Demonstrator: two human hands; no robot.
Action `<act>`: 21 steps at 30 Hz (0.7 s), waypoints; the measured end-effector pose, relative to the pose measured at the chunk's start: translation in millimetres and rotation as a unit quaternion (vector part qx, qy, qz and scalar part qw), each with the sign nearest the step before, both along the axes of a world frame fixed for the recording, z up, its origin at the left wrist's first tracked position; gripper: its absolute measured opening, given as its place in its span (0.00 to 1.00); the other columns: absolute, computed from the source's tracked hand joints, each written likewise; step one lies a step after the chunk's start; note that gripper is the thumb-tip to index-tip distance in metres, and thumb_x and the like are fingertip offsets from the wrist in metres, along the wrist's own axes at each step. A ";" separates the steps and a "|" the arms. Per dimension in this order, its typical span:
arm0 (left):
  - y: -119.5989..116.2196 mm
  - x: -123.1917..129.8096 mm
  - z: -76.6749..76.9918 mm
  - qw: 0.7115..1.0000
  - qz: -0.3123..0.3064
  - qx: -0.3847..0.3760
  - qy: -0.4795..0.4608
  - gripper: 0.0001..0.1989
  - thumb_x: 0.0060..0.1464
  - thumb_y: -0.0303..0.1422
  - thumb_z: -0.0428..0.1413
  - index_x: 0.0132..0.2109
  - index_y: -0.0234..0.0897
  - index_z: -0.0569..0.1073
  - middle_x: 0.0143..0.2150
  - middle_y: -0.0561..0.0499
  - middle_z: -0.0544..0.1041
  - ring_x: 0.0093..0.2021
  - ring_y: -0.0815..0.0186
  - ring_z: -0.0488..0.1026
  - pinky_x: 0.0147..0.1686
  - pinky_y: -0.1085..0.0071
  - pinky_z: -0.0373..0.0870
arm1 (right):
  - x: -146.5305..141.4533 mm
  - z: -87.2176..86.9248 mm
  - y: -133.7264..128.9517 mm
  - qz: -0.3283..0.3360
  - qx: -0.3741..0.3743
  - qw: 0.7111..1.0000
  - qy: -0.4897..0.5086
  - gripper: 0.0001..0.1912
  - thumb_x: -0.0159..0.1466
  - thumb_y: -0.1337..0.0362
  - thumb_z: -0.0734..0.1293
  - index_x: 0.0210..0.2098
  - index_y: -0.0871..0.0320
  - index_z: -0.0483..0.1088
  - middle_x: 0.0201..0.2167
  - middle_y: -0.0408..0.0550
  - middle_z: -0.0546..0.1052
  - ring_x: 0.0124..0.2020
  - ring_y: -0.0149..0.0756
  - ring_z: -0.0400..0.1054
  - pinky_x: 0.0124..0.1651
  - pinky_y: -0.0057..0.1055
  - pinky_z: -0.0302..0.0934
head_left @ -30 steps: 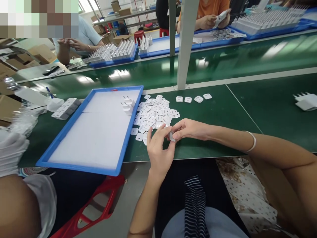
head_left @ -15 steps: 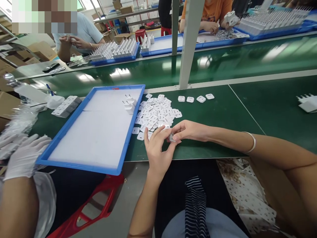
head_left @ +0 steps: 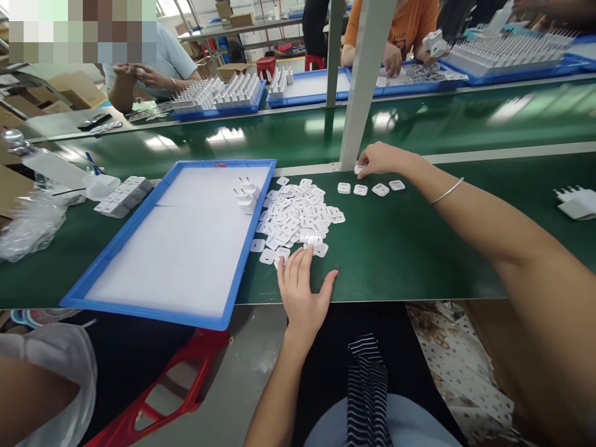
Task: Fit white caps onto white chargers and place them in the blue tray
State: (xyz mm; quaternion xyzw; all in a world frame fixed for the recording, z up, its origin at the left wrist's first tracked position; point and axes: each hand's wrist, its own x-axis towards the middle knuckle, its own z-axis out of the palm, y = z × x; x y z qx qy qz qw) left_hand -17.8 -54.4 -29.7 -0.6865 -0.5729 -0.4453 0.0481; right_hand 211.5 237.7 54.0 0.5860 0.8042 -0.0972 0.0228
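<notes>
My left hand (head_left: 302, 292) lies with fingers spread at the near edge of a heap of small white square plates (head_left: 298, 214), each with a dark slot. My right hand (head_left: 378, 160) reaches to the far side of the green table, by the foot of the metal post, and pinches a white square plate (head_left: 359, 169). Just below it, several similar plates sit in a spaced row, among them one white plate (head_left: 360, 190) nearest the hand. Left of the heap, a blue-rimmed tray (head_left: 233, 273) holds a few white plug housings (head_left: 246, 197) with pins up.
A metal post (head_left: 361, 93) rises behind the row. Another white plug piece (head_left: 577, 203) lies far right. Grey-white blocks (head_left: 125, 197) and plastic bags (head_left: 35, 230) are at left. Across the green belt (head_left: 279, 133), people handle parts beside loaded blue trays.
My right hand has moved away from my left, up and right to the post's foot, carrying a plate. My left hand has opened. The neighbour's gloved hand has left view at left.
</notes>
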 end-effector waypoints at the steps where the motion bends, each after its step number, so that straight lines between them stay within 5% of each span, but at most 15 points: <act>1: 0.6 0.8 0.7 1.000 0.001 -0.001 0.001 0.27 0.57 0.36 0.62 0.61 0.37 0.67 0.53 0.41 0.79 0.56 0.54 0.75 0.66 0.49 0.59 | 1.1 -3.1 3.4 0.008 -0.003 1.000 -0.007 0.20 0.57 0.59 0.75 0.46 0.64 0.80 0.46 0.61 0.80 0.45 0.55 0.74 0.41 0.40 0.66; 21: 2.5 3.5 3.5 1.000 0.002 -0.013 0.010 0.28 0.57 0.36 0.61 0.62 0.37 0.66 0.52 0.42 0.79 0.57 0.54 0.75 0.67 0.51 0.56 | 8.3 -9.0 10.9 0.043 -0.010 0.999 -0.007 0.20 0.56 0.58 0.76 0.47 0.61 0.79 0.43 0.57 0.81 0.45 0.55 0.74 0.43 0.42 0.67</act>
